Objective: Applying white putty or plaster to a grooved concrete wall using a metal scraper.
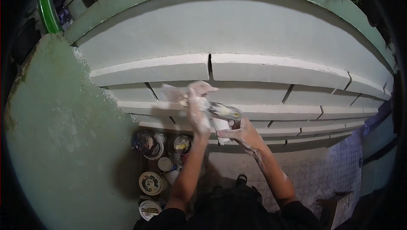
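Where grip is uncertain, slippage is possible

Although a flat-bladed tool with a dark-and-yellow handle (222, 110) is crossed by the left hand (196, 110), whether it is gripped cannot be told through blur. A white, block-like piece (221, 124) is pinched narrowly by the right hand (245, 133), beside the handle. Slippage could be caused by white residue on the skin. If released, the tool could be knocked against the off-white, grooved wall (280, 69) beyond, or dropped among round, pale plastic containers (150, 183) below.
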{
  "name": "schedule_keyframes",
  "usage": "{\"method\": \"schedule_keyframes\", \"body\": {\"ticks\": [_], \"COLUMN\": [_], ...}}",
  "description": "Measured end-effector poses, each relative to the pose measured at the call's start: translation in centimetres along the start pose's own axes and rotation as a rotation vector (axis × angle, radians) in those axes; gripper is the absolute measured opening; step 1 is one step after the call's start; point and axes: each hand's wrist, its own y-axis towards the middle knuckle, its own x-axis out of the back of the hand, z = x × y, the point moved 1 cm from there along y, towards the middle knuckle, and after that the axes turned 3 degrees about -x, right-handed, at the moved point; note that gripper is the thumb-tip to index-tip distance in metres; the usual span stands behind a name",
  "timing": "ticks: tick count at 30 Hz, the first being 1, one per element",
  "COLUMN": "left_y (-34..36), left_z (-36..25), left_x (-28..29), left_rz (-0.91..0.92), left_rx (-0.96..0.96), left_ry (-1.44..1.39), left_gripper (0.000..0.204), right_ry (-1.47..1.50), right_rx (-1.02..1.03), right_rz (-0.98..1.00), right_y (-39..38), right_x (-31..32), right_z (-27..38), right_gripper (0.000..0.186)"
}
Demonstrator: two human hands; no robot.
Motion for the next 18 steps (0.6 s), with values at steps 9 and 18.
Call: {"method": "schedule_keyframes", "body": {"ticks": [9,18], "left_y": [13.6,12.8], "left_z": [-4.7,0.7], "left_x": [10.2,11.3], "left_rz": [0.482,0.475], "left_rx": [-0.077,-0.021], "left_ry": [0.339,0.202], "left_gripper": [0.050,0.053], "right_ry": [-1.075,-1.356], "right_rx": [0.770,1.424], "right_rz": [-0.909,-0.938], "right_y": [4.5,16.0], "right_x": [2.5,0.6], "right_z": [13.7,17.5], "right_gripper": [0.023,0.025]}}
